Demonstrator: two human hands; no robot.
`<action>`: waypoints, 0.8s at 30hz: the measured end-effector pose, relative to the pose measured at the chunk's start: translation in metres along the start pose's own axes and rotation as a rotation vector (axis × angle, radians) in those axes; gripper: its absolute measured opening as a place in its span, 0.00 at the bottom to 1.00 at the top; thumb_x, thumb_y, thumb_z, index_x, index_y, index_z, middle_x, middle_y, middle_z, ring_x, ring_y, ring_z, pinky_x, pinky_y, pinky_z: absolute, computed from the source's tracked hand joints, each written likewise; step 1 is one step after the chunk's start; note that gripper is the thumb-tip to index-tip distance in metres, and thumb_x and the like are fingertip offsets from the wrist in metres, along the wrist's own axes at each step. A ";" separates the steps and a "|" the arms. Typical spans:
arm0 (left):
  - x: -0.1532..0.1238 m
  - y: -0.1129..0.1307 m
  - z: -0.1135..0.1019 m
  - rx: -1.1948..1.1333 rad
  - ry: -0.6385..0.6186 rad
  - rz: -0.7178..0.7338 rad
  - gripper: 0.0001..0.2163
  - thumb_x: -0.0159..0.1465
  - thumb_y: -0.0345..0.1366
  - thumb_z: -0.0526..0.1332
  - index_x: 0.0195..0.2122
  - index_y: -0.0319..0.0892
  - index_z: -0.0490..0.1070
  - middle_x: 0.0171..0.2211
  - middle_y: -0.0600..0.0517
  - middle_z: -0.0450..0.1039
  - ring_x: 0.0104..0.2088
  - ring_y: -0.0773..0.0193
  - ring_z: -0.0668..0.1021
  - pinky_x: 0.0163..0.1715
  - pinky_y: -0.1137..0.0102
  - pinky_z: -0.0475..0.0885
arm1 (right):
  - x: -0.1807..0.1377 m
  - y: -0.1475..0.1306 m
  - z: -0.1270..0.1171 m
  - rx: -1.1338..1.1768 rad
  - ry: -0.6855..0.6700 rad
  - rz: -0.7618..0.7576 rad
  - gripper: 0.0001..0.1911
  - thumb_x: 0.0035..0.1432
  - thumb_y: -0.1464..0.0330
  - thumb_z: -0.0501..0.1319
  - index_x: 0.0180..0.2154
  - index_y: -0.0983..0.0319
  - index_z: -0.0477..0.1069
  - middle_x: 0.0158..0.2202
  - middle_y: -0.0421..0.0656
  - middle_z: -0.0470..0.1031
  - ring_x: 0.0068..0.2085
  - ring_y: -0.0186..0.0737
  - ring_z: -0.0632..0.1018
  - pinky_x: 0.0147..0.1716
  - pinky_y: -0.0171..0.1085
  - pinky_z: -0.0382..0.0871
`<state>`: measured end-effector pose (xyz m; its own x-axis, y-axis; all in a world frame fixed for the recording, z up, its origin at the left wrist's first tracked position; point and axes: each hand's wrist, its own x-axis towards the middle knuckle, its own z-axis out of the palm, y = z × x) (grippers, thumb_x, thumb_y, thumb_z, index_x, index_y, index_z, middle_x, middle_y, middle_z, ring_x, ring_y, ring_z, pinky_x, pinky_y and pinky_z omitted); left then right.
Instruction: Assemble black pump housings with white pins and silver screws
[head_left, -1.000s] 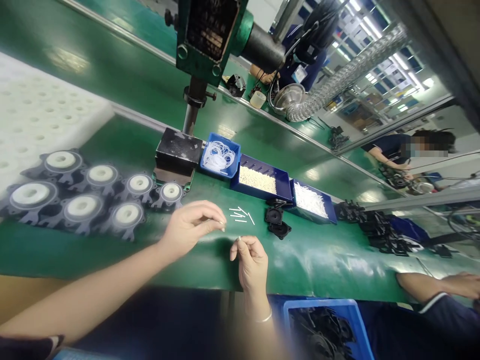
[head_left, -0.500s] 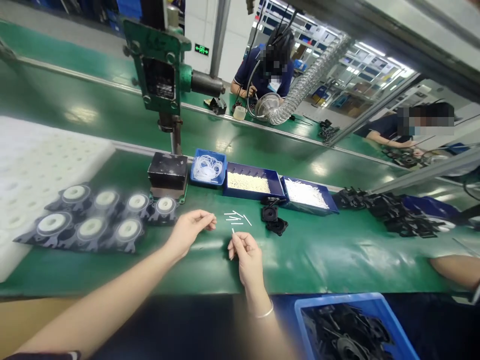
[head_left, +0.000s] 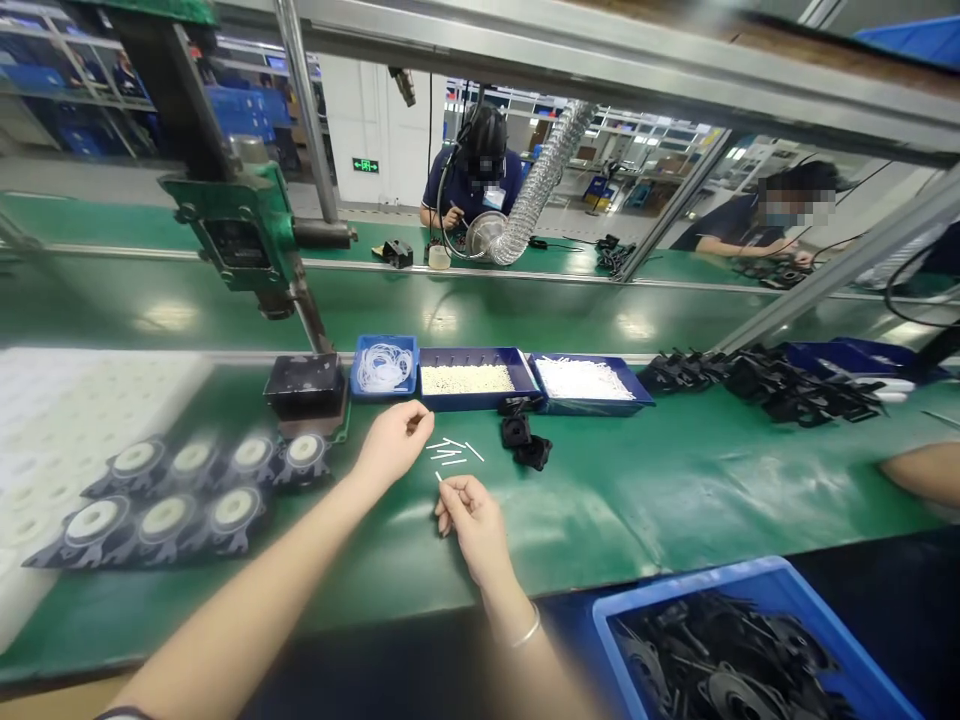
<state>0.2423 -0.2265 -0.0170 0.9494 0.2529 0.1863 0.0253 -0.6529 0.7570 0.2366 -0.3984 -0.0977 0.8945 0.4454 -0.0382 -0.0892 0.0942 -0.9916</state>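
My right hand [head_left: 471, 520] pinches a short white rod [head_left: 439, 477] between thumb and forefinger, its tip pointing up. Just beyond it, several loose white rods [head_left: 448, 452] lie on the green bench top. My left hand [head_left: 394, 440] is closed, thumb and fingertips together, at the near edge of a blue bin of small cream-coloured pieces [head_left: 469, 379]. Whatever its fingers hold, if anything, is too small to make out. Two black plastic housings [head_left: 525, 442] lie to the right of the rods.
Left of my arm stand several black parts with white round centres [head_left: 157, 517], near a press with a dark block [head_left: 305, 388]. Bins of clear tubing [head_left: 385, 368] and white rods [head_left: 585, 379] flank the cream pieces. A blue crate [head_left: 840, 640] of black parts sits front right. Co-workers sit opposite.
The view has tilted and shifted. My left hand has moved forward from beside the loose rods to the cream pieces' bin. My right hand keeps its pinch on the white rod.
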 end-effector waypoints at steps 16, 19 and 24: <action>0.039 -0.003 -0.021 0.563 -0.107 -0.120 0.14 0.67 0.44 0.57 0.30 0.42 0.75 0.30 0.44 0.78 0.33 0.52 0.79 0.32 0.67 0.65 | 0.001 -0.005 -0.004 -0.005 -0.030 0.037 0.17 0.61 0.54 0.62 0.35 0.62 0.69 0.24 0.37 0.72 0.22 0.29 0.71 0.22 0.30 0.66; 0.073 0.026 -0.020 0.575 -0.073 0.091 0.11 0.69 0.37 0.54 0.39 0.42 0.77 0.40 0.45 0.79 0.42 0.53 0.79 0.39 0.67 0.67 | 0.001 -0.006 -0.004 -0.016 -0.031 0.041 0.16 0.61 0.54 0.62 0.35 0.62 0.69 0.24 0.36 0.72 0.22 0.29 0.71 0.23 0.30 0.66; 0.152 0.037 0.028 0.600 -0.333 0.154 0.04 0.60 0.29 0.66 0.36 0.38 0.79 0.38 0.44 0.80 0.42 0.56 0.79 0.43 0.67 0.70 | 0.003 -0.004 -0.004 -0.021 -0.034 0.044 0.15 0.62 0.55 0.61 0.36 0.61 0.69 0.25 0.37 0.72 0.22 0.29 0.72 0.23 0.31 0.66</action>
<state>0.3963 -0.2323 0.0211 0.9990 -0.0438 -0.0100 -0.0400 -0.9692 0.2432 0.2413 -0.4016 -0.0940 0.8746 0.4784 -0.0783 -0.1190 0.0553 -0.9914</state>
